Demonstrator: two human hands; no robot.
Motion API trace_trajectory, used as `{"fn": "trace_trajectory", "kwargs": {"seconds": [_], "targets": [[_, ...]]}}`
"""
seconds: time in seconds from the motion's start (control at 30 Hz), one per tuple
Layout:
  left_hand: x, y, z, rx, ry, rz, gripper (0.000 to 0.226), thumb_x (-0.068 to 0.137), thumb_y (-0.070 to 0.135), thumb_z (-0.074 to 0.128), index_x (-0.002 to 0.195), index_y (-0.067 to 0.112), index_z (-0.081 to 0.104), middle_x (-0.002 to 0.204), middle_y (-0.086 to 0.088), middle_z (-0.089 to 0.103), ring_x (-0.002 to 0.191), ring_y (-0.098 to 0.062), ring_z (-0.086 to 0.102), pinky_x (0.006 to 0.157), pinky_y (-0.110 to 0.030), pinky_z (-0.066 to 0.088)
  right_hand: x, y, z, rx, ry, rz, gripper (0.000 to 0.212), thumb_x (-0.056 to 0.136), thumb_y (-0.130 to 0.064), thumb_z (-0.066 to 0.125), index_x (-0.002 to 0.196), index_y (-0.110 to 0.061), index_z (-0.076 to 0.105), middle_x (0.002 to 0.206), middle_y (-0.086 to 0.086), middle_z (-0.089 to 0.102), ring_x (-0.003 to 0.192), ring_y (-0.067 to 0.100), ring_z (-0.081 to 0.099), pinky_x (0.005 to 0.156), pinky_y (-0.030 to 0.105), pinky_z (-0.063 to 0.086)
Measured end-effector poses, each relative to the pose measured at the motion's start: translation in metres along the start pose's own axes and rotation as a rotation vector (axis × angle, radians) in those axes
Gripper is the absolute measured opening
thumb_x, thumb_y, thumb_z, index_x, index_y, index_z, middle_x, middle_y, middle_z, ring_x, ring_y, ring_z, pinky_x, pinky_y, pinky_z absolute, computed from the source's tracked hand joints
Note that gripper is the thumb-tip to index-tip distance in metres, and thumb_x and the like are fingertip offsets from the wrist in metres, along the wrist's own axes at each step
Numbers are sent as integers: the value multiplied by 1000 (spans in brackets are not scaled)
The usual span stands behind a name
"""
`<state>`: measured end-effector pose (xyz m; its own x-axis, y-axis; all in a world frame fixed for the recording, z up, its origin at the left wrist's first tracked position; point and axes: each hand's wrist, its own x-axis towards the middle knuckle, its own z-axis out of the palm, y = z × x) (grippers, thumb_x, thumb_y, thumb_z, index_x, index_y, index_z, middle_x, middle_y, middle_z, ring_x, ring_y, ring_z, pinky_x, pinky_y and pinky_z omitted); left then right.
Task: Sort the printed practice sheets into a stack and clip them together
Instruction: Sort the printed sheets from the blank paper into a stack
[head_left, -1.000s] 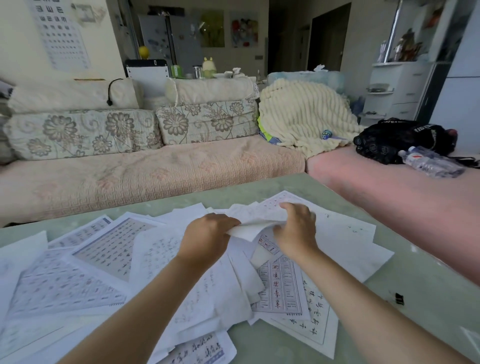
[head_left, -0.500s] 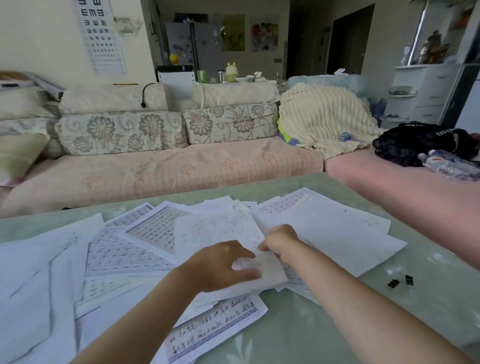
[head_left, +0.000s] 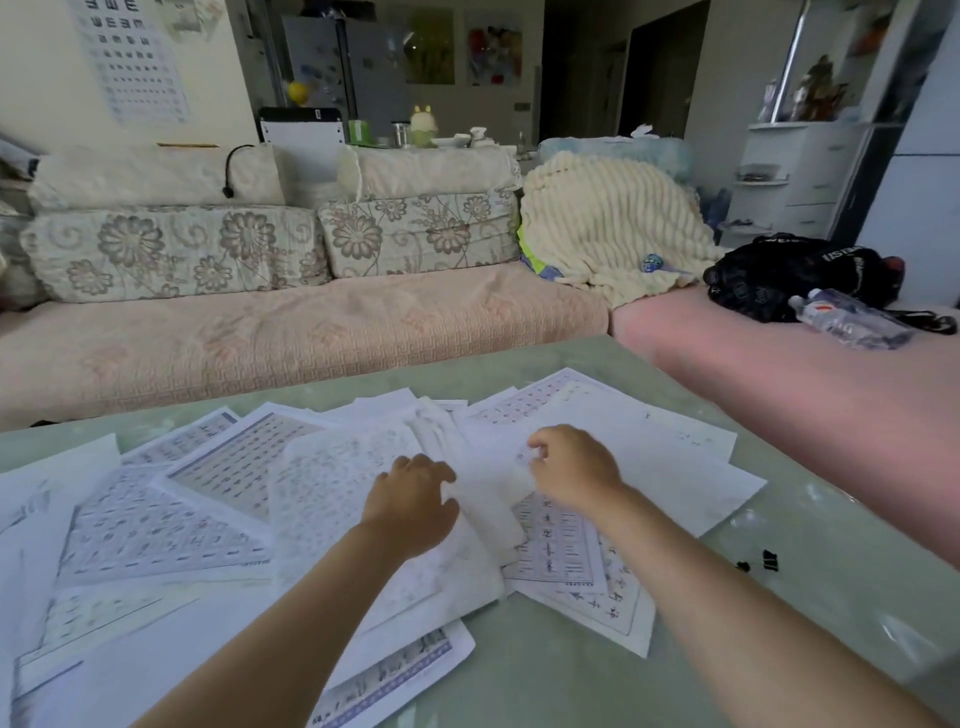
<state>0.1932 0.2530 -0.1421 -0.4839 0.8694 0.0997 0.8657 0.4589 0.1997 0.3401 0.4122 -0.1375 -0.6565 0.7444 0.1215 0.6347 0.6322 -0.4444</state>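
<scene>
Several printed practice sheets (head_left: 156, 530) lie scattered and overlapping across the pale green glass table (head_left: 810, 597). My left hand (head_left: 413, 501) rests palm down on a white sheet (head_left: 332, 483) in the middle of the pile, fingers curled at its right edge. My right hand (head_left: 571, 470) is just to the right, its fingers pinching the edge of a blurred, partly lifted sheet (head_left: 493, 493) that lies between both hands. Two small black binder clips (head_left: 761, 561) sit on the bare table to the right of the papers.
A pink sofa (head_left: 311, 332) wraps around the table's far and right sides. On it lie a cream blanket (head_left: 608, 223), a black bag (head_left: 789, 275) and a water bottle (head_left: 847, 322). A white shelf unit (head_left: 800, 182) stands at the back right.
Both hands have moved farther up into the pile and slightly apart. The right hand now pinches a sheet that has lifted between the hands; the left hand has slid onto the white sheet's right edge.
</scene>
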Motion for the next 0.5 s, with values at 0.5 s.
{"fn": "trace_trajectory", "kwargs": {"seconds": [0.5], "targets": [[73, 139, 77, -148, -251, 375, 81, 78, 61, 67, 148, 37, 33, 158, 10, 26, 147, -11, 17, 119, -41, 20, -2, 163, -58, -271, -52, 591, 82, 73, -68, 55, 137, -20, 43, 142, 10, 41, 132, 31, 37, 99, 44, 38]]}}
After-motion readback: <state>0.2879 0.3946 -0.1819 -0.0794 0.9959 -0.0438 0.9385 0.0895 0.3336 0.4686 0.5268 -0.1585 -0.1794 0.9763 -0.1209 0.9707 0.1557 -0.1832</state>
